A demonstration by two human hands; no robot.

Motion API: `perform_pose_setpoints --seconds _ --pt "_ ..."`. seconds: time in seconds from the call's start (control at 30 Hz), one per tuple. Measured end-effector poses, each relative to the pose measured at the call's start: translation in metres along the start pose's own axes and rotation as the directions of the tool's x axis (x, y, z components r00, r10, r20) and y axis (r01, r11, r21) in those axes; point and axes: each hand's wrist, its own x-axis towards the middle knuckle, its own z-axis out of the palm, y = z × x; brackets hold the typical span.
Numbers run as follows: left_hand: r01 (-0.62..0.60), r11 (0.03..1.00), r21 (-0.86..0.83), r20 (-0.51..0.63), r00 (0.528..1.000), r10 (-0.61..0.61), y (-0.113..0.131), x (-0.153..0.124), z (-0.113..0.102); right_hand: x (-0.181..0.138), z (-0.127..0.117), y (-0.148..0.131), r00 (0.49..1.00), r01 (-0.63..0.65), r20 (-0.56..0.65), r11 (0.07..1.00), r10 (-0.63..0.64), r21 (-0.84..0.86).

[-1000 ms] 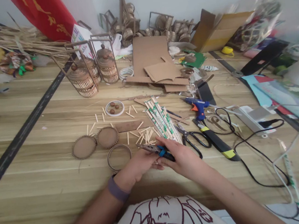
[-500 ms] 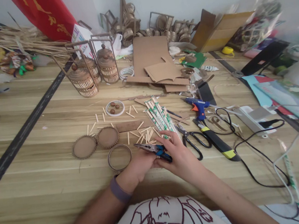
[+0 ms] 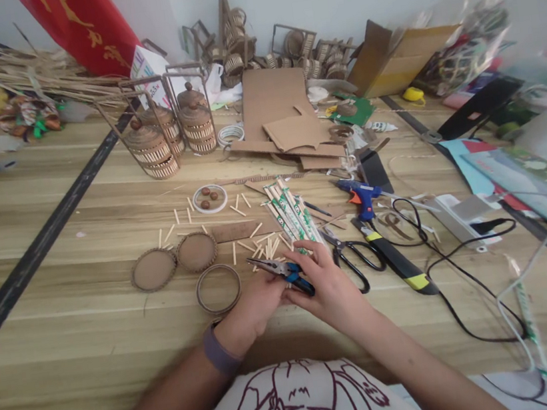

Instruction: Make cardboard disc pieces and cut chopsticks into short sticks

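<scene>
Needle-nose pliers (image 3: 274, 267) with blue and black handles point to the left, low over the near part of the table. My right hand (image 3: 332, 285) is closed around their handles. Close against it, my left hand (image 3: 258, 299) is curled under the pliers; its fingertips and anything in them are hidden. A round brown ring (image 3: 198, 292) lies just left of my left hand. Beyond the hands are scattered short wooden sticks (image 3: 271, 244) and paper-wrapped chopsticks (image 3: 294, 212). Two round brown discs with braided rims, one of them a larger disc (image 3: 154, 270), lie to the left.
Scissors (image 3: 361, 257), a yellow-black utility knife (image 3: 402, 265) and a blue glue gun (image 3: 364, 196) lie at right, beside cables and a white power strip (image 3: 469, 219). A tape roll (image 3: 196, 205) surrounds brown beads. Small lidded baskets (image 3: 150, 150) and cardboard (image 3: 274, 97) stand farther back.
Hands and pliers have hardly moved; the pliers' tip sits very slightly farther right. The camera view has shifted a little. Nothing was taken or let go.
</scene>
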Motion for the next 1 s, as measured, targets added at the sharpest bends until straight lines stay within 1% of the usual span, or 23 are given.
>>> perform_pose_setpoints --seconds 0.07,0.13,0.2,0.27,0.33,0.4,0.47,0.57,0.67,0.77,0.9,1.0 --pt "-0.017 0.999 0.027 0.006 1.0 0.017 0.001 0.0 -0.001 -0.002 -0.008 0.002 1.0 -0.005 0.007 0.999 0.005 0.043" --pt "-0.021 1.0 0.022 0.043 0.999 0.02 0.0 0.001 -0.004 -0.005 -0.02 0.004 0.999 -0.024 0.039 0.991 0.019 0.129" --pt "-0.034 0.999 0.026 0.085 0.996 0.032 -0.002 0.002 -0.008 -0.011 -0.034 0.008 0.99 -0.105 0.121 0.968 0.079 0.229" --pt "-0.066 0.996 0.062 0.11 0.992 0.059 -0.003 0.003 -0.011 -0.017 -0.048 0.013 0.951 -0.262 0.241 0.92 0.195 0.293" --pt "-0.099 0.989 0.11 0.114 0.99 0.086 -0.002 0.002 -0.012 -0.023 -0.06 0.018 0.892 -0.395 0.361 0.86 0.274 0.323" --pt "-0.133 0.978 0.159 0.118 0.986 0.115 -0.001 0.001 -0.011 -0.029 -0.069 0.022 0.838 -0.479 0.455 0.804 0.3 0.353" --pt "-0.16 0.965 0.205 0.134 0.982 0.134 0.0 0.0 -0.011 -0.033 -0.074 0.026 0.799 -0.534 0.519 0.756 0.305 0.378" --pt "-0.173 0.955 0.243 0.166 0.977 0.135 0.002 -0.002 -0.009 -0.035 -0.075 0.031 0.76 -0.582 0.573 0.713 0.307 0.392" --pt "-0.173 0.951 0.255 0.182 0.975 0.128 0.003 -0.003 -0.008 -0.034 -0.069 0.033 0.734 -0.616 0.608 0.672 0.302 0.41" --pt "-0.173 0.952 0.252 0.211 0.97 0.12 0.004 -0.004 -0.006 -0.029 -0.062 0.032 0.726 -0.629 0.628 0.641 0.281 0.44" --pt "-0.17 0.953 0.25 0.255 0.961 0.104 0.004 -0.007 -0.004 -0.02 -0.058 0.027 0.707 -0.652 0.645 0.62 0.289 0.437" --pt "-0.162 0.955 0.25 0.272 0.958 0.091 0.003 -0.007 -0.004 -0.014 -0.057 0.022 0.707 -0.647 0.654 0.621 0.27 0.442"
